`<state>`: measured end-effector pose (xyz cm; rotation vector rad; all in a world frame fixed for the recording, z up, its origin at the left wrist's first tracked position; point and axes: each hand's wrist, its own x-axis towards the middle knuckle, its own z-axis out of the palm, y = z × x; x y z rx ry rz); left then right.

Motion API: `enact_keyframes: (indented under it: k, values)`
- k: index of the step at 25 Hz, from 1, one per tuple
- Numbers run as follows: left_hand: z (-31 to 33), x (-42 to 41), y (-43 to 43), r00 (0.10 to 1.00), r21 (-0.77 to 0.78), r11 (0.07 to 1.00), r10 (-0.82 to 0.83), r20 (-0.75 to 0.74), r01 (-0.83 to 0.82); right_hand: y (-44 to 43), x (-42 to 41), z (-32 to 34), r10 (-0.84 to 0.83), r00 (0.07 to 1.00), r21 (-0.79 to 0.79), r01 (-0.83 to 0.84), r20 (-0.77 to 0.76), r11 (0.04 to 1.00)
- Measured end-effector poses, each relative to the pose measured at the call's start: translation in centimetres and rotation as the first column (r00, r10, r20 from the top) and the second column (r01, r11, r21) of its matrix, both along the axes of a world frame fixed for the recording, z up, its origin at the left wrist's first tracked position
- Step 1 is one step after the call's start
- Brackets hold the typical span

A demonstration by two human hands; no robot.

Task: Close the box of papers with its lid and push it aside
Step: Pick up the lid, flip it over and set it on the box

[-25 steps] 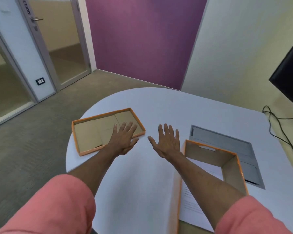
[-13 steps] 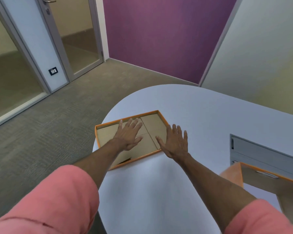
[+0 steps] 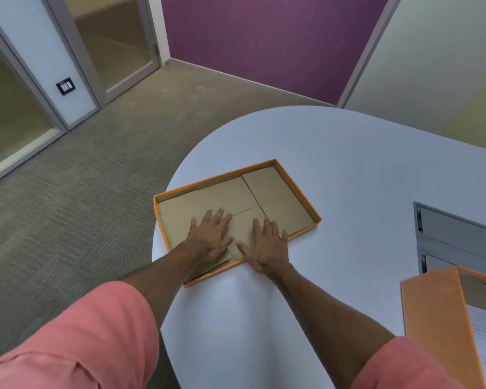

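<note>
Orange-rimmed lid [image 3: 298,189] inside-up, long axis left-near to right-far, under both flat hands

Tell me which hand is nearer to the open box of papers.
Right. The right hand lies on the lid's near edge, on the side toward the box of papers. The left hand rests farther left, inside the lid.

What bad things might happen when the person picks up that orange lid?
1. The lid lies at the table's curved left edge, so a careless slide might tip it onto the carpet.
2. Both the left hand and right hand rest flat, gripping nothing, so a hurried lift may slip.
3. The lid lies inside-up; it needs flipping before covering the box of papers.
</note>
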<state>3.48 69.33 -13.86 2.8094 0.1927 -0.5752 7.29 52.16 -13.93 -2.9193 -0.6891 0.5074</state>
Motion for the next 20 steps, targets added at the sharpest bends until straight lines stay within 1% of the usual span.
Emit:
enact_keyframes:
  k: [4, 7, 9, 12, 15, 18, 20]
  values:
    - [-2.1, -1.1, -0.4, 0.994, -0.046, 0.995, 0.083, -0.077, -0.087, -0.4, 0.1, -1.5, 0.025, 0.997, -0.067, -0.03, -0.076, 0.997]
    - [-2.5, -2.3, -2.4, 0.989, -0.042, 0.99, 0.135, -0.061, -0.138, -1.9, 0.7, -1.7, 0.077, 0.992, -0.114, -0.088, -0.095, 0.99]
    - [-2.2, -3.0, -4.5, 0.987, -0.002, 0.988, 0.157, -0.023, -0.157, -3.5, 1.5, -1.4, 0.128, 0.984, -0.141, -0.145, -0.121, 0.979]
    - [-1.6, -3.9, -8.3, 0.989, 0.102, 0.984, 0.148, 0.012, -0.149, -6.3, 2.9, -0.4, 0.215, 0.963, -0.213, -0.247, -0.164, 0.945]
    - [-1.4, -4.4, -11.8, 0.992, 0.182, 0.976, 0.125, 0.002, -0.123, -9.0, 4.0, 0.5, 0.287, 0.94, -0.283, -0.331, -0.186, 0.9]
    - [-1.3, -4.5, -13.8, 0.995, 0.219, 0.971, 0.099, 0.009, -0.099, -10.7, 4.3, 0.7, 0.317, 0.931, -0.332, -0.362, -0.184, 0.871]
    - [-1.0, -4.2, -13.9, 0.992, 0.219, 0.969, 0.095, 0.089, -0.112, -11.1, 4.1, 0.8, 0.288, 0.942, -0.339, -0.332, -0.174, 0.88]
